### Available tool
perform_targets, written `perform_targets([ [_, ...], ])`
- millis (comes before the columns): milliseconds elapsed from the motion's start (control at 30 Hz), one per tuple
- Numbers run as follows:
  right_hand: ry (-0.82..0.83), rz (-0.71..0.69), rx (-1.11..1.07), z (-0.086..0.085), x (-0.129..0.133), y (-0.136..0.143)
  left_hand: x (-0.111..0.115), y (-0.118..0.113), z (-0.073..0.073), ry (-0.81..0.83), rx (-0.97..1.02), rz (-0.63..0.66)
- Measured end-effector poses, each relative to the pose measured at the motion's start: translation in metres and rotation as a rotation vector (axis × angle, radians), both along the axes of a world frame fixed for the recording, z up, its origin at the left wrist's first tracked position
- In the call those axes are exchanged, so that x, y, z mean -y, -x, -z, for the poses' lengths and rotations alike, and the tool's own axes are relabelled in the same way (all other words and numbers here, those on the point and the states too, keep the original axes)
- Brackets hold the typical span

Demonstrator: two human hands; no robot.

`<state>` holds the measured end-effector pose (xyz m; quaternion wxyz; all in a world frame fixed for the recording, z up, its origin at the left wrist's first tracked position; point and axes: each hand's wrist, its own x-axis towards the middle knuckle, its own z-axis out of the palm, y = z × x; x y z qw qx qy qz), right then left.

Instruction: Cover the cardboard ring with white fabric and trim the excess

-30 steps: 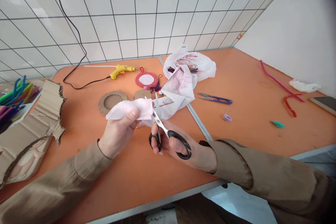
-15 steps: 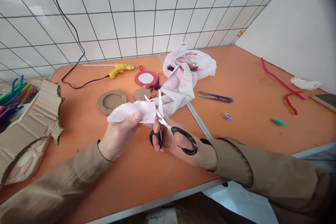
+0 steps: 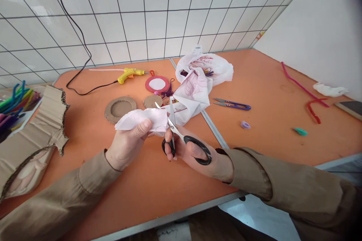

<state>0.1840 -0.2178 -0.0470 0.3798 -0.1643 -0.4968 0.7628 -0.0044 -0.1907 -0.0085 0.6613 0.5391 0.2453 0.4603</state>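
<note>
Pinched between the thumb and fingers of my left hand [image 3: 131,139] is a pale pink piece of fabric [image 3: 155,116], its right edge at the scissors. My right hand [image 3: 195,154] grips black-handled scissors [image 3: 172,125], thumb in one loop and fingers in the other. The blades are spread, and part of one blade is hidden behind the fabric. Just beyond my hands lie a cardboard ring [image 3: 130,106] and a small cardboard disc [image 3: 152,101]. A white printed cloth [image 3: 194,90] spills from a plastic bag [image 3: 220,69] behind the scissors.
A yellow glue gun [image 3: 130,75] with a black cord lies at the back left, near a red-rimmed disc [image 3: 156,84]. Thread snips [image 3: 234,105] lie at right, with pipe cleaners [image 3: 304,83] farther off. Torn cardboard [image 3: 36,131] covers the left side.
My hands and the fabric have shifted very slightly left and up. The scissors are still spread at the fabric's edge; the things on the table have not moved.
</note>
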Motion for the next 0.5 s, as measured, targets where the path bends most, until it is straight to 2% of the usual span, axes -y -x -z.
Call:
perform_targets([
  [333, -0.014, 0.043, 0.164, -0.015, 0.006, 0.0, -0.002, -0.002, -0.002, 0.097, 0.02, -0.168],
  [500, -0.048, -0.003, 0.093, -0.007, 0.002, 0.0, -0.003, 0.0, -0.002, 0.135, 0.037, -0.149],
])
